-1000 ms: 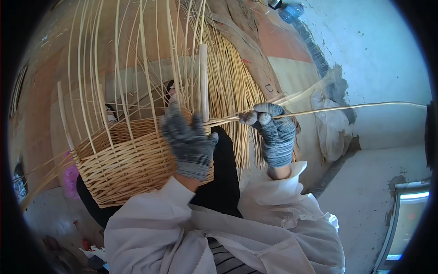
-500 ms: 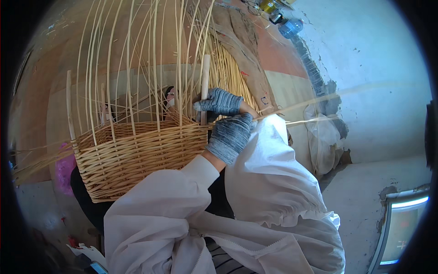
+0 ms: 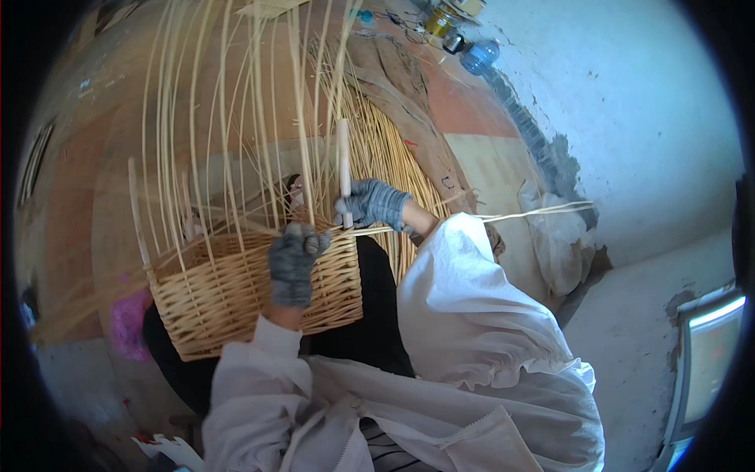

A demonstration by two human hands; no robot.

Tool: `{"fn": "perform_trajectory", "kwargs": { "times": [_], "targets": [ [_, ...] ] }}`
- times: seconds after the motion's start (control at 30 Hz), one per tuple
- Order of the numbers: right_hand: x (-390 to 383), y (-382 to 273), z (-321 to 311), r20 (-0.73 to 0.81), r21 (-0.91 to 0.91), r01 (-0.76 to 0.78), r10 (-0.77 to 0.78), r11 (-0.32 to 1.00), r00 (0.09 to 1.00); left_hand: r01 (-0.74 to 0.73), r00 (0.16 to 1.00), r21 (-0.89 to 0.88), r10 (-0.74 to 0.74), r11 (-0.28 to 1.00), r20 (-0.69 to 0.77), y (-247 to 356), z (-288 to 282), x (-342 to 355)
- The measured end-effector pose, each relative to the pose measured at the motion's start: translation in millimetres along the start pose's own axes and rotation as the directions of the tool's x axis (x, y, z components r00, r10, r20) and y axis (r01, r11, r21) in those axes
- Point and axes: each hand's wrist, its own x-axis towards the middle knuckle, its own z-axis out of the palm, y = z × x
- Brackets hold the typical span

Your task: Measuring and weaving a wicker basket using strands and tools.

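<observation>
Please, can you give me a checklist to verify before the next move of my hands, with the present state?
1. Basket upright, opening upward: ok.
2. Left hand at the rim: ok.
3. Right hand at the thick corner stick: ok.
4. Gloves on both hands: ok.
5. Loose strands tucked in: not ok, they stick out to the right.
6. Left fingers gripping a strand firmly: cannot tell.
</observation>
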Motion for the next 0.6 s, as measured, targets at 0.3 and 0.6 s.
{"fn": "perform_trajectory", "kwargs": {
  "times": [0.3,0.6],
  "targets": [
    [-15.3,19.1,17.2,-0.319,-0.593,0.084,-0.329,0.801,0.889,0.209,0.976,0.815,0.169,-0.541,-0.139,80.8,69.7,112.8],
    [-7.1,17.3,55.3,-0.669,-0.58,-0.166,-0.35,0.798,0.656,-0.145,0.986,0.85,-0.147,-0.506,0.08,-18.6,67.4,222.3]
  ]
}}
